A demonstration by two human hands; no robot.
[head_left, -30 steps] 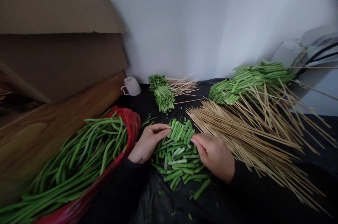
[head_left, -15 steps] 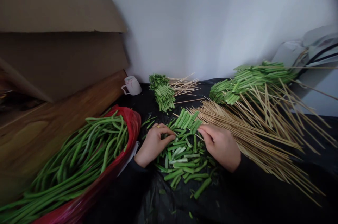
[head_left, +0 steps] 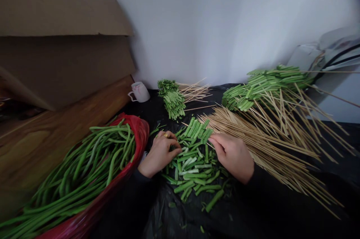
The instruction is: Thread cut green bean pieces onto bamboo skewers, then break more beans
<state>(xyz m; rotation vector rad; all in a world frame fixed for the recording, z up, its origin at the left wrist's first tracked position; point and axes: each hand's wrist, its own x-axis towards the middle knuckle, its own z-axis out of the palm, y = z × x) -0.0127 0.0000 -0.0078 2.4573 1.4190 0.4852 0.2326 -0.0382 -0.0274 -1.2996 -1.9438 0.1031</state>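
Note:
My right hand (head_left: 234,155) pinches the end of a thin wooden skewer that carries a row of cut green bean pieces (head_left: 196,129). My left hand (head_left: 162,151) is at the left edge of a loose pile of cut bean pieces (head_left: 197,173), fingers curled with thumb near the fingertips; whatever may be between them is hidden. The pile lies on black plastic sheeting (head_left: 165,216). Right of my right hand is a large fan of bare skewers (head_left: 261,137).
A red bag (head_left: 143,130) of long whole beans (head_left: 84,160) stands at the left, below a cardboard box (head_left: 64,66). Toward the wall are a white mug (head_left: 140,92), a small stack of skewered beans (head_left: 174,104) and a larger stack (head_left: 270,83).
My left hand has shifted slightly left, away from the skewered row, and its fingers are more curled. My right hand still holds the skewer. The whole view has moved slightly.

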